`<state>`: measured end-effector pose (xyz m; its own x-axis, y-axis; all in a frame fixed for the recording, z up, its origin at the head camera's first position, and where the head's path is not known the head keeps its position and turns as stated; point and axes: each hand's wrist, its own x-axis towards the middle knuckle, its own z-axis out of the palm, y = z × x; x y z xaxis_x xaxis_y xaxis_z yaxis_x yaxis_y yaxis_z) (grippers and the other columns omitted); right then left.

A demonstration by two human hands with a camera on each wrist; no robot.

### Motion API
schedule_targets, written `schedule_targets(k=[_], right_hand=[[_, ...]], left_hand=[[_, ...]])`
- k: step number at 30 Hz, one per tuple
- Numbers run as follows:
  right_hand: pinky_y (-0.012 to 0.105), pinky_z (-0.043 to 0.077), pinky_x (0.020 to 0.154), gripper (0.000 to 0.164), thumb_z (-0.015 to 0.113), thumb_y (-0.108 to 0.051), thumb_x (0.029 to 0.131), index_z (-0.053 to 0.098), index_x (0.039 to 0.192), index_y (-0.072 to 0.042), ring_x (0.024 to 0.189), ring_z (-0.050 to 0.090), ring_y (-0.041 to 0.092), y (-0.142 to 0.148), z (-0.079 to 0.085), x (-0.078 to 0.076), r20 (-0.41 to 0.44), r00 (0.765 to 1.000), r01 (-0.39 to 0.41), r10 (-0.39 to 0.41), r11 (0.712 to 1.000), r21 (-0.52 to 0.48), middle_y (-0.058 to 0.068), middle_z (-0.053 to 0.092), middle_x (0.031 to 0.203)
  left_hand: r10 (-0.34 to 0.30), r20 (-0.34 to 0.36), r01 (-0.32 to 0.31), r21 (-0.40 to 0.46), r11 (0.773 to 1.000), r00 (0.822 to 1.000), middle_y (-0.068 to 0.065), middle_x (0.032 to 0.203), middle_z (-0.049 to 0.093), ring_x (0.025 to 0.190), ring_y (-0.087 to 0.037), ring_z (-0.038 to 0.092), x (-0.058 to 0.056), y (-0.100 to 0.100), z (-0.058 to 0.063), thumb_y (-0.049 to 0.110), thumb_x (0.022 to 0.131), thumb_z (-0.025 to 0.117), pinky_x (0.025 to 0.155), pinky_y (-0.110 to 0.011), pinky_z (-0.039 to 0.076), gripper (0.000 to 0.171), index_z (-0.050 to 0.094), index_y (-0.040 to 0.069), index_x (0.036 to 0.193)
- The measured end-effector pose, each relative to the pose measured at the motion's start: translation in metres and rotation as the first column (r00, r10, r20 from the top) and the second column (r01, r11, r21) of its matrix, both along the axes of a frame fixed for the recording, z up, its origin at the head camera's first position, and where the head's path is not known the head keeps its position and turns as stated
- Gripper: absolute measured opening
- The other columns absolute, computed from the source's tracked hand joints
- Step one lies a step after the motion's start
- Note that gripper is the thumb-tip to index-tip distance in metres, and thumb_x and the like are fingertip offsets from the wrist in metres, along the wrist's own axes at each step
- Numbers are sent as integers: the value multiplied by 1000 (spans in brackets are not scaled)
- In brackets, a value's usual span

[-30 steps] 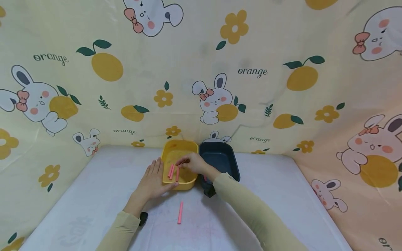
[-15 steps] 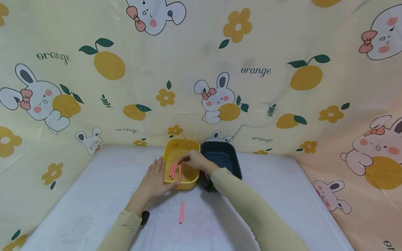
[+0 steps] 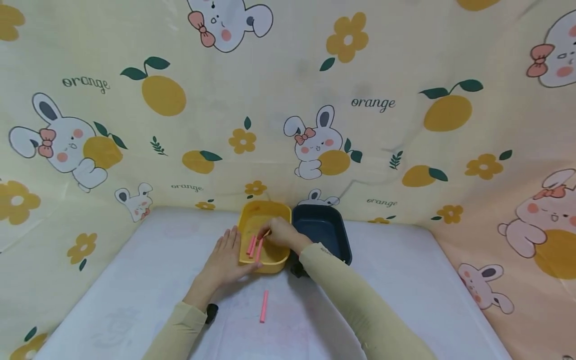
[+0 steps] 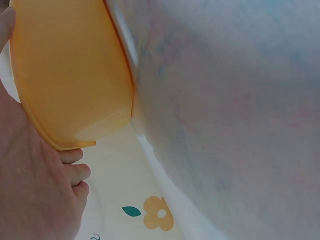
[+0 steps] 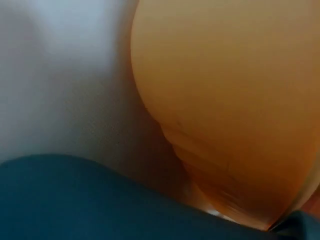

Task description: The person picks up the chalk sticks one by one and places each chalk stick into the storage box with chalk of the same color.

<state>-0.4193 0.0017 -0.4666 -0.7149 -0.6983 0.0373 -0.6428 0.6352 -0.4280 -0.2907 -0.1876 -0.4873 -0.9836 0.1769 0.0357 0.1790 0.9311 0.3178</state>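
In the head view, a yellow tub [image 3: 243, 215] stands at the back of the table with several pink chalk sticks [image 3: 251, 246] inside near its front left. My left hand [image 3: 223, 262] rests against the tub's left side, fingers straight and thumb along the front rim. In the left wrist view this hand [image 4: 35, 170] lies on the yellow wall [image 4: 75, 75]. Over the tub, my right hand [image 3: 280, 233] pinches the upper end of a pink chalk stick [image 3: 259, 250]. The right wrist view has only the yellow tub [image 5: 225, 75] and the dark tub [image 5: 75, 200], not the fingers.
Right beside the yellow tub stands a dark blue tub [image 3: 321, 225], partly behind the right forearm. Another pink chalk stick [image 3: 264, 306] lies on the white table [image 3: 391, 280] in front. A patterned cloth [image 3: 279, 75] rises close behind both tubs.
The whole head view has shifted slightly, so everything sits further right. Both hands keep nearly the same places at the yellow tub; the right fingers still hold the chalk stick.
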Motion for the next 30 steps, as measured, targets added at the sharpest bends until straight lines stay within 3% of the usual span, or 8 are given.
schedule_targets(k=[11, 23, 30], right_hand=[[29, 53, 97, 14, 76, -13, 96, 84, 100, -24, 95, 61, 11, -3, -4, -3, -19, 1000, -11, 13, 996, 87, -11, 76, 101], [31, 53, 95, 12, 76, -18, 97, 84, 99, -27, 97, 62, 13, -8, -9, -4, -110, 994, 11, 5, 990, 144, -13, 76, 103], [32, 53, 94, 9, 77, -20, 96, 83, 98, -27, 96, 62, 12, -8, -10, -2, -101, 995, 28, -16, 992, 120, -13, 76, 101]], left_hand=[[-2, -11, 2, 3, 1000, 1000, -26, 172, 5, 159, -44, 8, 1, 1, 0, 82, 89, 53, 129, -55, 14, 124, 13, -10, 162], [20, -9, -20, 4, 1000, 1000, -26, 172, 6, 159, -44, 8, 0, 1, 1, 82, 88, 55, 129, -55, 15, 125, 14, -10, 162], [22, -3, -22, 12, 1000, 1000, -26, 172, 6, 159, -43, 8, 1, 1, 1, 81, 88, 56, 129, -55, 14, 124, 15, -10, 162]])
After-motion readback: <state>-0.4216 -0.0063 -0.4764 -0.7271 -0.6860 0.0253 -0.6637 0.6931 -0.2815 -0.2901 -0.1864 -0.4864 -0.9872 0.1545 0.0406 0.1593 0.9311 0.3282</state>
